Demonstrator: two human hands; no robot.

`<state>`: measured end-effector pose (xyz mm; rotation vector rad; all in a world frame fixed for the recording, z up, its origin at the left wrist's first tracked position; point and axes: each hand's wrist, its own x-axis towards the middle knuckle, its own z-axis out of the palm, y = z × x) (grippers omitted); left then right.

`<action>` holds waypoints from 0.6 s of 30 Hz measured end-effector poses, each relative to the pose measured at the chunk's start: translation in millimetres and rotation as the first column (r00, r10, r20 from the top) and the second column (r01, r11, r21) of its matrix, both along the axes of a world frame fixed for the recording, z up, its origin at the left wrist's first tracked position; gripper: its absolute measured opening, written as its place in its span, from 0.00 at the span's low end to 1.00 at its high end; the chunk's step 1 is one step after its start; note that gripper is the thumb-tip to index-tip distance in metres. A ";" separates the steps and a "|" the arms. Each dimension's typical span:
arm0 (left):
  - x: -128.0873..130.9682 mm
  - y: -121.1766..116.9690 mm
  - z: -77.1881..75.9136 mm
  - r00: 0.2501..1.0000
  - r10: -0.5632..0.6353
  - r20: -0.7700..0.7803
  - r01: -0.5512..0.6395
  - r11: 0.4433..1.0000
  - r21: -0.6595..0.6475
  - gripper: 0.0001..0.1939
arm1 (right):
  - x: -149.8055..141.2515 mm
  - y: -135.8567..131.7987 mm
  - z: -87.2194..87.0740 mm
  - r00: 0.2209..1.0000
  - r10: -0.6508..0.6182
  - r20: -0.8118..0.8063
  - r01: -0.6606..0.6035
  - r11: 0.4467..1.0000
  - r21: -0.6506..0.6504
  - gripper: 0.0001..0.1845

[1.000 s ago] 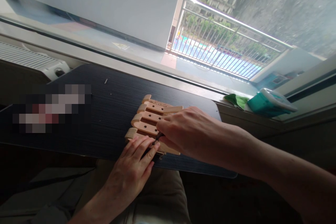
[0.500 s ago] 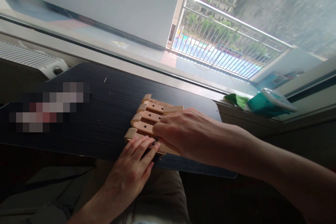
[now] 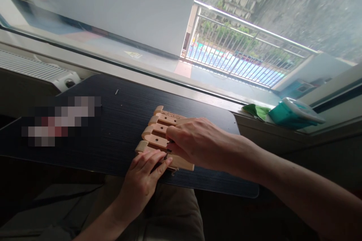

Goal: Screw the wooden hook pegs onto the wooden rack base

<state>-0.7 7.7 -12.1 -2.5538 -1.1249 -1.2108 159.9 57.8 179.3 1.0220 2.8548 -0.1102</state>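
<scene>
A row of several light wooden slats (image 3: pixel 158 130) with small holes lies on a dark board (image 3: pixel 113 128) across my lap. My left hand (image 3: pixel 143 180) lies with fingers stretched flat, pressing down on the nearest slat. My right hand (image 3: pixel 195 141) is curled over the slats from the right, its fingers pinched on a small dark tool (image 3: pixel 167 153) whose tip meets the nearest slat just above my left fingertips.
A small screw or pin (image 3: pixel 116 91) lies at the far side of the board. On the window sill to the right sit a teal box (image 3: pixel 294 115) and a green cloth (image 3: pixel 257 111). A white radiator (image 3: pixel 36 69) stands at the left.
The view has shifted slightly. My right hand has crept a little to the left and down along the slats; my left hand stays pressed on the nearest slat.
</scene>
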 end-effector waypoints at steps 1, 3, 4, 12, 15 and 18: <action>1.8 2.5 -0.1 1.000 0.009 -0.002 -0.009 1.000 0.004 0.18 | 0.6 1.1 1.2 1.000 0.004 -0.003 -0.004 1.000 -0.008 0.06; 7.8 12.8 0.5 0.999 0.037 -0.014 -0.037 0.999 0.024 0.18 | 1.2 6.9 3.0 0.999 -0.017 0.037 0.017 1.000 -0.013 0.06; 12.2 20.7 1.1 0.998 0.056 -0.024 -0.055 0.998 0.037 0.18 | 1.4 11.9 2.9 0.998 -0.043 0.056 0.043 0.999 -0.001 0.07; 53.9 96.0 2.5 0.993 0.118 -0.024 -0.117 0.993 0.031 0.17 | 15.0 79.8 -23.5 0.953 -0.298 -0.047 0.301 0.929 0.214 0.12; 58.3 103.5 0.3 0.992 0.119 -0.031 -0.117 0.992 0.052 0.18 | 23.8 87.8 -34.8 0.931 -0.320 -0.178 0.356 0.906 0.231 0.12; 57.9 103.4 0.9 0.993 0.117 -0.034 -0.115 0.991 0.061 0.19 | 33.1 82.9 -43.0 0.900 -0.313 -0.304 0.381 0.903 0.196 0.08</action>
